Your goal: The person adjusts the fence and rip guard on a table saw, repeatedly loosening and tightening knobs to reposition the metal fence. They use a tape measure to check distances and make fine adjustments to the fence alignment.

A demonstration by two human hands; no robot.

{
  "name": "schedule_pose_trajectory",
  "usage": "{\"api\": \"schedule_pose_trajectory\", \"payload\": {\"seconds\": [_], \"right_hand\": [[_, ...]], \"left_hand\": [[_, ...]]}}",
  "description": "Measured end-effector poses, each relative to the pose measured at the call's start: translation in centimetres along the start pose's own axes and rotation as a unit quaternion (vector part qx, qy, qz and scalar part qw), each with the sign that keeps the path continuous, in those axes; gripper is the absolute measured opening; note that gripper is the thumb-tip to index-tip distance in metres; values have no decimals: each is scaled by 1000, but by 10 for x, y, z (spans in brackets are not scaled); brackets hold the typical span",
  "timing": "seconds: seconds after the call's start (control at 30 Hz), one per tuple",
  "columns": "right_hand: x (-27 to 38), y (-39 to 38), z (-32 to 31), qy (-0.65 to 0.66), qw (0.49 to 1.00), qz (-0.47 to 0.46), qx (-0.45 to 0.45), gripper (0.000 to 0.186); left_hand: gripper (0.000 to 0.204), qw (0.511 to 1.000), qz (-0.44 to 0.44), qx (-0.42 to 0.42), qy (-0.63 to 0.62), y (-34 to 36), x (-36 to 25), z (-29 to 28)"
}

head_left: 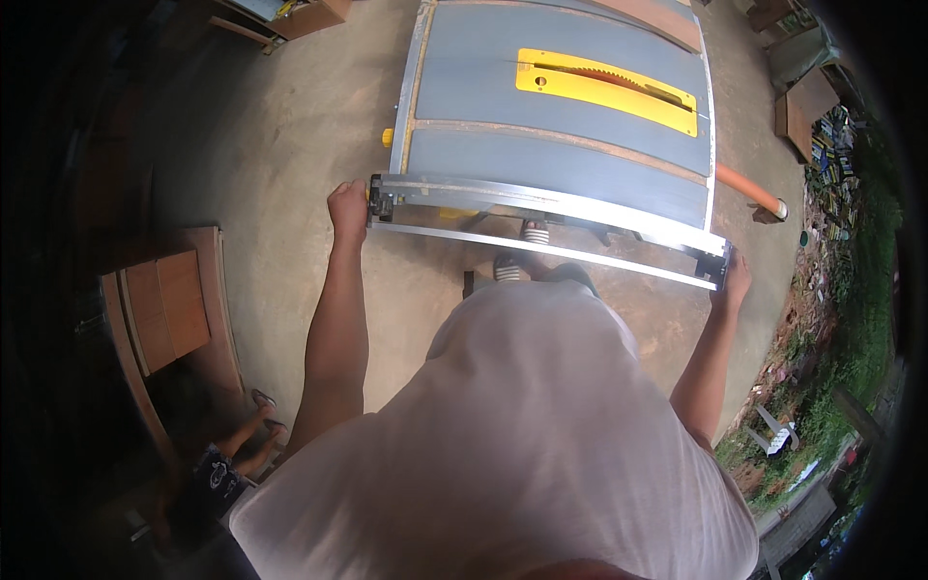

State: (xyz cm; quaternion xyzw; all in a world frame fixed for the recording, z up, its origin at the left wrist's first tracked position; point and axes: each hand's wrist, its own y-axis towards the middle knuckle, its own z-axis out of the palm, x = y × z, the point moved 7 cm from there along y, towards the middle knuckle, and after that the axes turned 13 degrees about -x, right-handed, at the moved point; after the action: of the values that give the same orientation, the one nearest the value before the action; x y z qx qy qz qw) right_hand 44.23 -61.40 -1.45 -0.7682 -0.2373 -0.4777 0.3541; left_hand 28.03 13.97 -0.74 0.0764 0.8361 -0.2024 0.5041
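Note:
A long silver rip fence (pixel 541 200) with dark end brackets lies across the near side of a table saw (pixel 474 72). A thinner metal bar runs alongside it on my side. My left hand (pixel 348 207) is closed around the fence's left end. At its other end, my right hand (pixel 738 278) grips the dark bracket. Whether the fence is locked on the saw's side rails, I cannot tell. Farther off, a toothed saw blade (pixel 609 74) shows in the slot of a yellow insert plate (pixel 541 58) in the grey tabletop.
A brown board (pixel 652 21) rests at the tabletop's far right. An orange pipe (pixel 749 188) sticks out on the right. Brown panels (pixel 164 309) stand at the left, near another person's legs (pixel 246 440). Rubble and plants border the floor at far right.

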Motion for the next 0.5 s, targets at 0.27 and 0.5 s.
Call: {"api": "schedule_pose_trajectory", "payload": {"seconds": [0.27,0.5], "right_hand": [[11,-13,5,19,1000,-13,-1,21],[13,-22,3,37,998,-49,-1,23]], "left_hand": [[25,1000,18,-6,-1,-2,1,1],[26,999,21,-9,-41,4,12,-4]]}}
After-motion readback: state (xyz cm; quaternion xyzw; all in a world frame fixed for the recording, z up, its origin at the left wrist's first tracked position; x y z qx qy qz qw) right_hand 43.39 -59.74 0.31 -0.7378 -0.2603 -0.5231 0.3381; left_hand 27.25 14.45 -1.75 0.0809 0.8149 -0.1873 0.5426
